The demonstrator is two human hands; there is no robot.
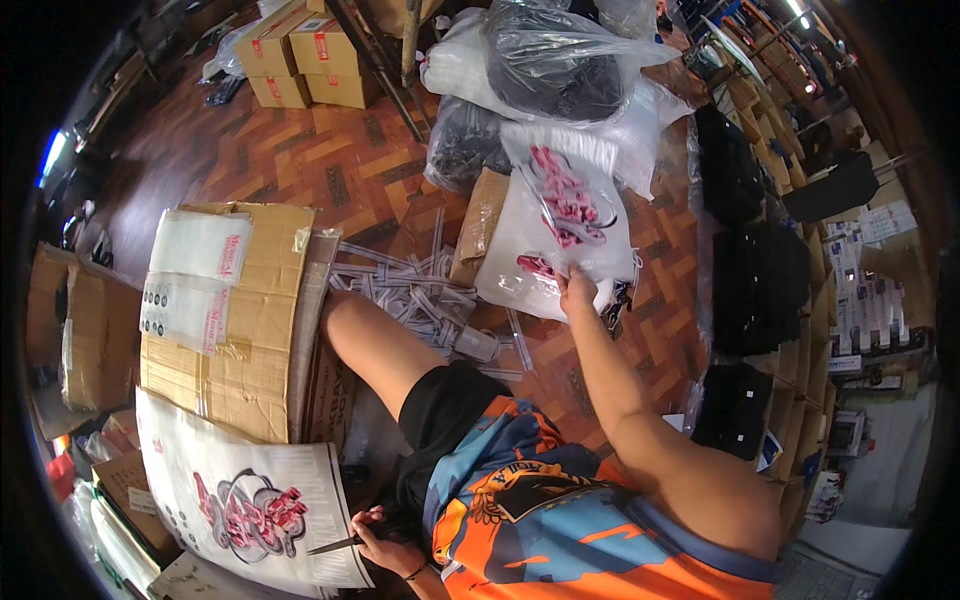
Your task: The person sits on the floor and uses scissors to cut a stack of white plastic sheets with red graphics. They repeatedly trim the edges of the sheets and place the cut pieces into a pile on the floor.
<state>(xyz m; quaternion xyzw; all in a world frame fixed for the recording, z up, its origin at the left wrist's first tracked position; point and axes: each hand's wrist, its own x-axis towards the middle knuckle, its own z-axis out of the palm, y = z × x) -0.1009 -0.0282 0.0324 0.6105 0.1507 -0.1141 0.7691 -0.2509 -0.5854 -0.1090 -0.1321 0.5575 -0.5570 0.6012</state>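
My right hand (577, 291) is stretched out and grips the edge of a white printed sheet (570, 202) with a red and black design. That sheet lies over another printed sheet (525, 281). My left hand (386, 544), low in the view, holds a dark pointed tool (334, 545), perhaps a blade or scissors; its kind cannot be told. The tool's tip lies over the edge of a large white printed sheet (255, 517) with a similar design. Smaller printed film pieces (199, 246) rest on a cardboard box (255, 330) beside my knee.
Cut film strips (420, 289) lie heaped on the parquet floor (337, 157). Plastic bags (559, 67) are piled ahead, near a small carton (481, 217). Taped cartons (322, 52) stand at the back. Stacked black items (757, 277) and cardboard compartments (799, 405) line the right side.
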